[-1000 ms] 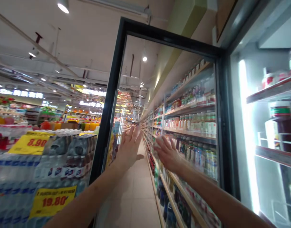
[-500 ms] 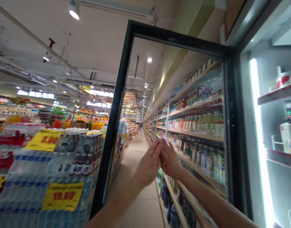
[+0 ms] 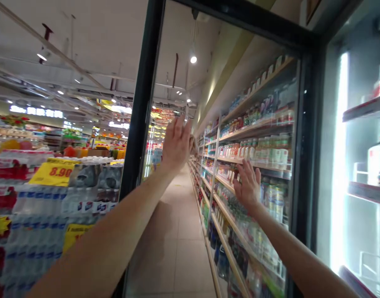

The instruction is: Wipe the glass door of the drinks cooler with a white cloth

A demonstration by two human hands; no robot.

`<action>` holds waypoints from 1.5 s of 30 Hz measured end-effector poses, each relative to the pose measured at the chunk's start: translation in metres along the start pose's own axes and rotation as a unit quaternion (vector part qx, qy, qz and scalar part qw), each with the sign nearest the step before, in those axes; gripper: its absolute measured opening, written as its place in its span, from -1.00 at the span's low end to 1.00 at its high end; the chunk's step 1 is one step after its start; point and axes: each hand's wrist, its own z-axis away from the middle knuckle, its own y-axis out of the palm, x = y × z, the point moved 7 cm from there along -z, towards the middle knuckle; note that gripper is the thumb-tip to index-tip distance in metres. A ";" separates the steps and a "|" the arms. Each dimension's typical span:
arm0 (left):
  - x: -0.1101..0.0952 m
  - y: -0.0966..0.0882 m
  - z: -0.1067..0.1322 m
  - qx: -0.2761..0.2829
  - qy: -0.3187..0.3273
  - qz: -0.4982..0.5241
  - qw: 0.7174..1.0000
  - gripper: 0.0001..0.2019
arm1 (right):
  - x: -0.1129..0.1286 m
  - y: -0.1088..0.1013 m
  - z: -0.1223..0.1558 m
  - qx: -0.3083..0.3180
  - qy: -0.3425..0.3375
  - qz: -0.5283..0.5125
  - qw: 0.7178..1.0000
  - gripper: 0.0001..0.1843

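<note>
Reaches both bare arms forward to a large glass pane (image 3: 239, 62) set in a dark door frame (image 3: 145, 82), swung open from a lit cooler. Holds left hand (image 3: 176, 145) up near the middle of the view, back toward the camera, fingertips pointing to 12 o'clock. Has the left fingers nearly straight, close together with narrow gaps. Shows a crumpled cloth (image 3: 193, 145) at that hand's 3 o'clock edge, partly hidden and blurred; cannot tell whether pinched or merely pressed under the palm. Holds right hand (image 3: 247, 188) lower, well apart, at 4 o'clock from the left one, fingers spread and aimed toward 11 o'clock. Cannot tell whether touching the glass with either palm.

Shows, within the pane, shelves of bottles (image 3: 275, 155) running from 3 o'clock toward the centre, partly behind the right hand, and a pale tiled floor (image 3: 177, 260) at 6 o'clock. Shows stacked water bottles (image 3: 31, 231) at 8 o'clock, outside the frame, with a yellow price sign (image 3: 44, 174) reading 8.90 at 9 o'clock. Shows an upright strip light (image 3: 339, 165) at 3 o'clock, glowing brightly beside cooler shelves (image 3: 368, 192) bearing more bottles.
</note>
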 end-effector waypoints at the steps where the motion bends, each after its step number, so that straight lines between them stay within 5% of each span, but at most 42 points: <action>1: -0.004 0.000 0.009 0.010 0.008 0.000 1.000 -0.54 | 0.000 0.000 0.000 0.001 0.003 -0.001 1.000 -0.38; 4: -0.059 0.010 0.077 0.088 0.163 0.013 0.983 -0.49 | -0.001 -0.001 0.000 0.001 0.003 -0.002 1.000 -0.40; 7: -0.106 0.016 0.136 0.152 0.347 0.050 0.924 -0.52 | -0.001 -0.001 0.000 0.002 -0.001 -0.008 1.000 -0.42; 10: -0.079 0.013 0.102 0.135 0.316 0.047 0.938 -0.51 | -0.003 0.000 0.000 0.002 0.004 -0.015 1.000 -0.43; 12: -0.035 0.006 0.057 0.081 0.152 0.013 0.985 -0.50 | -0.003 0.000 0.000 -0.001 0.005 -0.016 1.000 -0.43; 14: -0.017 0.003 0.045 0.059 0.049 0.003 0.997 -0.47 | -0.002 0.000 0.000 -0.004 0.004 -0.016 1.000 -0.43; 16: -0.044 0.010 0.069 0.090 0.117 0.030 0.989 -0.48 | -0.003 0.002 0.000 0.001 0.008 -0.015 1.000 -0.44; 18: -0.086 0.020 0.114 0.147 0.258 0.074 0.952 -0.51 | -0.003 0.003 0.000 0.002 0.008 -0.013 1.000 -0.46; 20: -0.105 0.022 0.142 0.153 0.356 0.090 0.918 -0.57 | -0.003 0.004 0.000 0.001 0.008 -0.010 1.000 -0.47; 22: -0.087 0.020 0.131 0.128 0.342 0.073 0.928 -0.59 | -0.004 0.006 0.001 -0.003 0.007 -0.008 1.000 -0.47; 25: -0.013 0.006 0.087 0.064 0.119 0.007 0.991 -0.53 | -0.003 0.009 0.001 -0.001 0.010 -0.006 1.000 -0.47; 27: 0.012 -0.004 0.093 0.051 0.049 -0.006 0.997 -0.51 | -0.003 0.010 0.001 0.004 0.011 -0.010 1.000 -0.45; 29: -0.007 -0.005 0.132 0.096 0.150 0.022 0.984 -0.52 | -0.003 0.012 0.001 0.007 0.016 -0.015 1.000 -0.44; 31: -0.046 0.001 0.187 0.185 0.324 0.071 0.925 -0.53 | -0.003 0.013 0.001 0.008 0.017 -0.017 1.000 -0.44; 33: -0.069 0.007 0.213 0.232 0.407 0.100 0.878 -0.53 | -0.004 0.015 0.002 0.009 0.019 -0.015 1.000 -0.45; 35: -0.070 0.017 0.190 0.227 0.359 0.094 0.901 -0.51 | -0.005 0.016 0.002 0.008 0.017 -0.012 1.000 -0.47; 37: -0.054 0.028 0.143 0.182 0.199 0.053 0.961 -0.51 | -0.005 0.017 0.001 0.007 0.014 -0.009 1.000 -0.48; 39: -0.050 0.034 0.116 0.143 0.084 0.026 0.986 -0.50 | -0.006 0.017 0.001 0.002 0.008 -0.005 1.000 -0.48; 41: -0.082 0.042 0.126 0.161 0.175 0.061 0.969 -0.52 | -0.006 0.017 0.001 0.000 -0.002 -0.005 1.000 -0.46; 43: -0.123 0.044 0.156 0.185 0.341 0.113 0.915 -0.58 | -0.007 0.017 0.001 0.013 -0.013 -0.006 1.000 -0.44; 45: -0.139 0.045 0.172 0.197 0.428 0.135 0.872 -0.59 | -0.007 0.019 0.002 0.037 -0.023 -0.006 0.999 -0.42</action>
